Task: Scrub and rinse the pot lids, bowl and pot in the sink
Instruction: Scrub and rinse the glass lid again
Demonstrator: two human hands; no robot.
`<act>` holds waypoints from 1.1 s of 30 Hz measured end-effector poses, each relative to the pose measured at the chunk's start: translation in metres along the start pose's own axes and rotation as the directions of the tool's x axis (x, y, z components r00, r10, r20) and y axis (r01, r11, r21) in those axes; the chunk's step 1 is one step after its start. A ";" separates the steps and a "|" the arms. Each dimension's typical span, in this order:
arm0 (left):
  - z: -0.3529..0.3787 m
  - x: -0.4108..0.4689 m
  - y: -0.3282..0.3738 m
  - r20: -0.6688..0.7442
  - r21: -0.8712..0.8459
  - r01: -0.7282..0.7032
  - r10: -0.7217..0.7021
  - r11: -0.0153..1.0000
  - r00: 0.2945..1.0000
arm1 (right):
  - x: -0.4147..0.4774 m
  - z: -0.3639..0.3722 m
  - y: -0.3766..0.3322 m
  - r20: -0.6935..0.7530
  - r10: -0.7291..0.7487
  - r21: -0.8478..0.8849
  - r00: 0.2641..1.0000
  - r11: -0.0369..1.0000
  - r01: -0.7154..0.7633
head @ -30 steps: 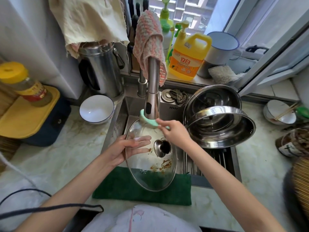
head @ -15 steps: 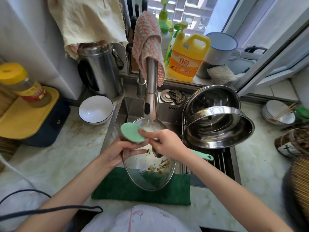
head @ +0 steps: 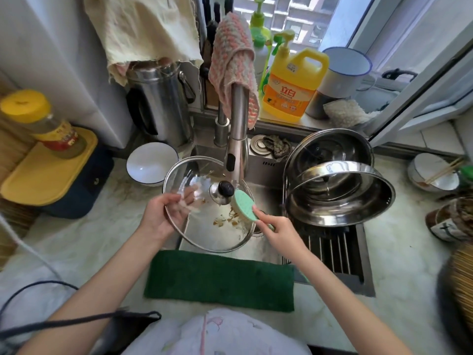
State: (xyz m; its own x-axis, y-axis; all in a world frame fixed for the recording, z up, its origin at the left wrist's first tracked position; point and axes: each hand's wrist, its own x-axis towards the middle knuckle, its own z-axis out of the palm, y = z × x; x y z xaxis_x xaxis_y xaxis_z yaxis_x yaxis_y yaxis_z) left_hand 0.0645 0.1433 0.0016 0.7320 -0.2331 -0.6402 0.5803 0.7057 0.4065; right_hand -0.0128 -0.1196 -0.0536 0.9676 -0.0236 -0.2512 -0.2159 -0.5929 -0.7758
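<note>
A glass pot lid (head: 217, 234) with a black knob and brown food bits is tilted over the sink (head: 266, 198), under the faucet (head: 236, 152). My left hand (head: 163, 213) grips its left rim, fingers showing through the glass. My right hand (head: 277, 231) holds a handled scrubber with a round green sponge pad (head: 243, 204) pressed against the lid beside the knob. A steel pot (head: 332, 162) and a steel-rimmed lid (head: 340, 198) leaning on it stand on the drain rack at the right. A white bowl (head: 152, 163) sits on the counter left of the sink.
A dark green cloth (head: 220, 280) lies along the sink's front edge. A steel kettle (head: 161, 103), yellow detergent jug (head: 294, 85) and enamel mug (head: 340, 75) stand behind the sink. A bowl with chopsticks (head: 432, 172) sits far right, a yellow board (head: 48, 172) far left.
The lid has been raised and tipped toward the faucet. My right hand swung the green scrubber from the lid's left side to the right of the knob.
</note>
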 end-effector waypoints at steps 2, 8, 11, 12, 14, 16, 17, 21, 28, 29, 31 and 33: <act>0.001 0.002 0.003 -0.007 -0.037 -0.021 0.021 0.999 1.000 | 0.005 -0.003 0.002 -0.100 0.053 -0.034 0.994 0.998 -0.057; 0.023 -0.007 0.000 -0.026 -0.005 -0.092 0.092 0.996 0.995 | -0.002 0.008 -0.004 -0.093 -0.113 0.010 0.989 0.993 0.115; 0.022 -0.003 -0.001 -0.046 -0.054 -0.132 0.129 0.990 0.991 | 0.012 -0.001 0.002 -0.225 0.078 0.067 0.971 0.996 -0.065; 0.022 -0.003 -0.002 -0.045 -0.065 -0.134 0.131 0.989 0.990 | 0.008 0.002 -0.001 -0.186 0.060 0.114 0.981 0.993 -0.039; 0.019 0.003 -0.001 -0.064 -0.084 -0.135 0.130 0.987 0.989 | -0.006 0.018 -0.005 -0.057 -0.075 0.108 0.996 0.991 0.081; 0.017 0.006 -0.001 -0.075 -0.093 -0.129 0.123 0.987 0.990 | -0.008 0.020 -0.005 -0.065 -0.111 0.066 0.992 0.991 0.115; 0.018 0.006 -0.003 -0.079 -0.092 -0.126 0.119 0.988 0.990 | -0.001 0.016 -0.003 -0.143 -0.040 0.077 0.989 0.996 0.052; 0.026 0.000 -0.009 -0.093 -0.089 -0.132 0.123 0.987 0.988 | 0.003 0.019 -0.014 -0.162 0.015 0.154 0.987 0.988 0.010; 0.043 -0.008 -0.017 -0.128 -0.112 -0.149 0.135 0.982 0.983 | 0.004 0.021 -0.012 -0.230 0.094 0.190 0.969 0.981 -0.050; 0.043 -0.006 -0.016 -0.129 -0.115 -0.156 0.141 0.981 0.982 | -0.001 0.025 -0.014 -0.176 0.044 0.186 0.983 0.982 -0.010; 0.041 -0.004 -0.015 -0.128 -0.103 -0.149 0.135 0.983 0.983 | -0.014 0.033 -0.016 -0.068 -0.081 0.123 0.994 0.988 0.089; 0.037 0.000 -0.013 -0.138 -0.103 -0.144 0.130 0.984 0.982 | -0.008 0.029 -0.007 -0.147 -0.022 0.103 0.989 0.994 0.037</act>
State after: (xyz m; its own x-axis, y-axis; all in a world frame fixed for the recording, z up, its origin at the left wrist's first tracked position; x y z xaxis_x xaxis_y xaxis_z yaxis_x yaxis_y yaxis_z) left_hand 0.0697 0.1093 0.0203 0.7449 -0.0454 -0.6656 0.4286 0.7971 0.4254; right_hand -0.0232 -0.0920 -0.0632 0.9808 -0.1287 -0.1464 -0.1920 -0.5072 -0.8402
